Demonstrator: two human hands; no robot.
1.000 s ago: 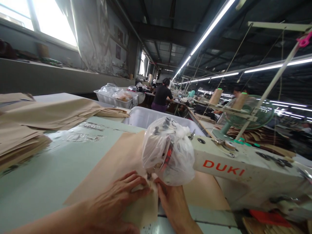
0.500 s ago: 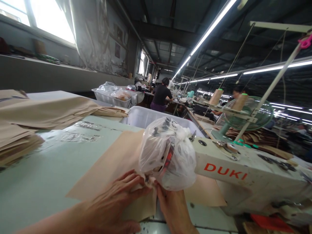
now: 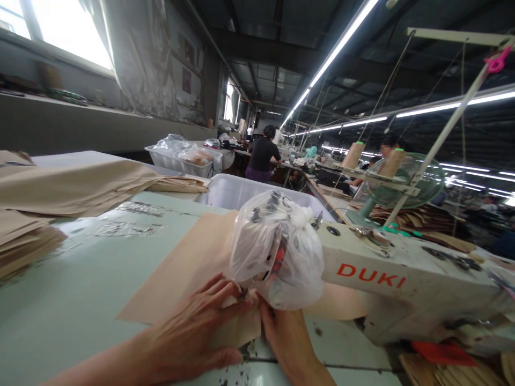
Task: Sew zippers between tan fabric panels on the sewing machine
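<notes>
A tan fabric piece (image 3: 181, 268) lies on the sewing table, passing under the head of a white sewing machine (image 3: 362, 268) marked DUKI. A clear plastic bag (image 3: 277, 246) wraps the machine's head and hides most of the needle area. My left hand (image 3: 197, 327) rests flat on the fabric just left of the presser foot, fingers stretched out and thumb apart. Close to the foot on the other side, my right hand (image 3: 287, 332) pinches the fabric's edge between thumb and fingers; the bag and the hand itself cover part of that grip.
Stacks of tan fabric (image 3: 76, 185) lie at the left of the table (image 3: 80, 289). Behind the machine stands a white plastic bin (image 3: 229, 190). Thread cones (image 3: 354, 155) and a green fan (image 3: 402, 179) are at the right. A person (image 3: 263, 153) sits farther back.
The fabric has slid a little forward under the machine head, its near edge now closer to the foot. Both hands stay beside the foot. The view has shifted slightly.
</notes>
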